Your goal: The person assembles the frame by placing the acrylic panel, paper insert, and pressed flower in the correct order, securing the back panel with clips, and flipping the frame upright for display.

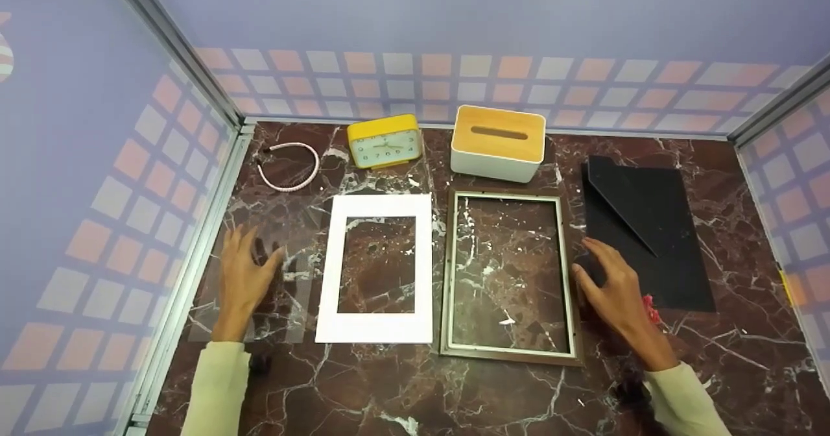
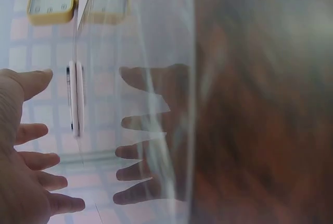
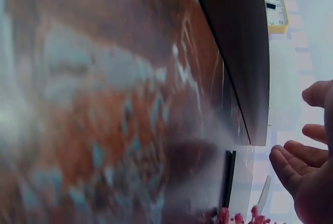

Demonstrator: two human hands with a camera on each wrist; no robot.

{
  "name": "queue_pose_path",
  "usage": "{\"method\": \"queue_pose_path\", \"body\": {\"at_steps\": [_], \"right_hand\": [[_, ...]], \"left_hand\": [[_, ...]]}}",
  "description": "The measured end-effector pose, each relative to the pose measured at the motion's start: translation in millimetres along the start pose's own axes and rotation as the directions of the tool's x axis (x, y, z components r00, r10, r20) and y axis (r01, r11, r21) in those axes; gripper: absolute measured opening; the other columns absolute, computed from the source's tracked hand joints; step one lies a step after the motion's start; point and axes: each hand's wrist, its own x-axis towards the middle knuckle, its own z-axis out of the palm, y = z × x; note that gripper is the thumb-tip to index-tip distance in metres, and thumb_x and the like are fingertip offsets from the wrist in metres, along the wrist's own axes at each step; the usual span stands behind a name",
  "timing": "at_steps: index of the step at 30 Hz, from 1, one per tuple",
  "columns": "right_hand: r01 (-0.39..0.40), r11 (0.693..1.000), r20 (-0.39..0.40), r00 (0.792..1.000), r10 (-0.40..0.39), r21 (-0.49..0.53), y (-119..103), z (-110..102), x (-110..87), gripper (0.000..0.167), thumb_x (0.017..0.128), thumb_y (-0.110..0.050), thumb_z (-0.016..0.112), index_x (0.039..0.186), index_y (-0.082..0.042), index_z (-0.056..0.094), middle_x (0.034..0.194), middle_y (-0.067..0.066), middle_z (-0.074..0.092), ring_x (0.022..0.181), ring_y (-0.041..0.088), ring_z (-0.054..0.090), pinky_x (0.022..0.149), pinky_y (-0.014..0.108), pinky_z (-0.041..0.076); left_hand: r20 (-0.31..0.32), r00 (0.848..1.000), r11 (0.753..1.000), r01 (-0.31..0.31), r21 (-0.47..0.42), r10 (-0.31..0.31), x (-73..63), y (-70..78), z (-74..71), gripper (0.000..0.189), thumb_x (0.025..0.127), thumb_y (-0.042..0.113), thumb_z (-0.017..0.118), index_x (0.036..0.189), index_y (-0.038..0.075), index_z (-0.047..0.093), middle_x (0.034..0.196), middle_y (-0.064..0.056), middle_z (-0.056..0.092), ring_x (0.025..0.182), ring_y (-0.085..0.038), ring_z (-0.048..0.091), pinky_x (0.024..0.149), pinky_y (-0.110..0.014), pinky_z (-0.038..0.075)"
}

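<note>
My left hand (image 1: 245,270) hovers with fingers spread over a clear sheet (image 1: 292,313); in the left wrist view the sheet reflects that hand (image 2: 31,156). To its right lies a white mat board (image 1: 382,329) with a rectangular window cut in it. Beside the mat is a brown picture frame (image 1: 512,356) with a pale inner edge, and the table shows through it. My right hand (image 1: 613,293) holds nothing, its fingers loosely bent close to the frame's right side. Right of that hand lies a black backing board (image 1: 687,254) with its stand leg (image 1: 616,202) slanting across it.
Along the back stand a yellow alarm clock (image 1: 385,143) and a white tissue box (image 1: 493,165) with a wooden lid. A pale headband (image 1: 316,163) lies at the back left. Something small and pinkish red (image 1: 650,309) shows beside the right wrist. Patterned panels enclose the marbled table.
</note>
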Motion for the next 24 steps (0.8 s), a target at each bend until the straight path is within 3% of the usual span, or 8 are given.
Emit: {"method": "queue_pose_path", "body": {"at_steps": [5, 10, 13, 19, 24], "right_hand": [[-0.034, 0.999, 0.060, 0.998, 0.034, -0.002, 0.0, 5.5, -2.7, 0.057, 0.086, 0.012, 0.085, 0.140, 0.013, 0.065, 0.131, 0.032, 0.069, 0.100, 0.046, 0.073, 0.100, 0.004, 0.041], [-0.052, 0.999, 0.109, 0.993, 0.052, -0.004, -0.7, 9.6, -8.2, 0.061, 0.087, 0.012, 0.085, 0.144, 0.012, 0.063, 0.131, 0.032, 0.067, 0.104, 0.042, 0.072, 0.093, 0.010, 0.046], [-0.057, 0.998, 0.115, 0.992, 0.056, 0.001, -1.2, 11.9, -10.6, 0.062, 0.087, 0.012, 0.085, 0.145, 0.013, 0.062, 0.134, 0.033, 0.065, 0.107, 0.042, 0.069, 0.097, 0.010, 0.043], [-0.062, 0.998, 0.113, 0.992, 0.060, 0.016, -3.3, 14.9, -10.5, 0.060, 0.088, 0.011, 0.085, 0.144, 0.011, 0.063, 0.136, 0.031, 0.065, 0.101, 0.039, 0.069, 0.094, 0.011, 0.043], [-0.074, 0.997, 0.120, 0.990, 0.069, 0.035, -3.9, 15.4, -10.0, 0.060, 0.089, 0.012, 0.084, 0.145, 0.011, 0.063, 0.136, 0.030, 0.065, 0.094, 0.037, 0.072, 0.084, 0.011, 0.049]], "left_hand": [[-0.007, 0.998, 0.998, 0.066, 0.005, -0.066, -8.2, -13.4, -14.9, 0.070, 0.102, 0.026, 0.080, 0.157, -0.006, 0.053, 0.170, -0.032, 0.039, 0.161, -0.055, 0.027, 0.131, -0.070, 0.022], [-0.021, 0.993, 0.993, 0.116, 0.031, -0.115, -11.0, -22.7, -25.2, 0.066, 0.102, 0.022, 0.080, 0.155, -0.008, 0.055, 0.165, -0.034, 0.044, 0.152, -0.058, 0.036, 0.122, -0.076, 0.031], [-0.049, 0.989, 0.990, 0.138, 0.040, -0.136, -11.1, -27.4, -30.1, 0.062, 0.100, 0.019, 0.081, 0.151, -0.007, 0.059, 0.159, -0.035, 0.051, 0.145, -0.060, 0.041, 0.116, -0.077, 0.036], [-0.078, 0.978, 0.980, 0.197, 0.007, -0.196, -14.7, -39.9, -39.9, 0.061, 0.100, 0.022, 0.084, 0.148, -0.009, 0.063, 0.147, -0.038, 0.058, 0.137, -0.059, 0.047, 0.115, -0.072, 0.038], [-0.144, 0.969, 0.980, 0.194, -0.051, -0.199, -17.0, -52.7, -42.6, 0.048, 0.097, 0.018, 0.087, 0.131, -0.012, 0.073, 0.127, -0.036, 0.069, 0.118, -0.052, 0.062, 0.108, -0.065, 0.045]]}}
